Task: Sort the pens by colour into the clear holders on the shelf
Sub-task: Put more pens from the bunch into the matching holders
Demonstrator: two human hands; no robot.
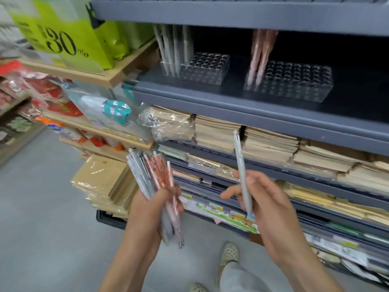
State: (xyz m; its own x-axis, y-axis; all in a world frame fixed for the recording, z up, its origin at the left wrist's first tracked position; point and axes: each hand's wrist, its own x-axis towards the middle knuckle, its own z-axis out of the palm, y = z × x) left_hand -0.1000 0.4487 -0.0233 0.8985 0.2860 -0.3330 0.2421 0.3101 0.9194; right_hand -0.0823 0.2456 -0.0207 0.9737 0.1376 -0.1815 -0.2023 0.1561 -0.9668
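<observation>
My left hand [150, 209] grips a bundle of pens [152, 175], grey ones on the left and pink ones on the right, tips pointing down. My right hand [265, 199] pinches a single grey pen [242, 165] held almost upright in front of the lower shelves. On the dark shelf above stand two clear holders. The left holder [207, 69] has several grey pens [171, 45] in its left end. The right holder [294, 81] has a few pink pens [260, 57] in its left end. Most holes in both holders are free.
Stacks of wrapped notebooks [263, 142] fill the shelves under the holders. A wooden rack at the left carries green bags [69, 36] and packaged goods [105, 110]. The grey floor [42, 218] lies below, with my shoe [228, 252] near the shelf base.
</observation>
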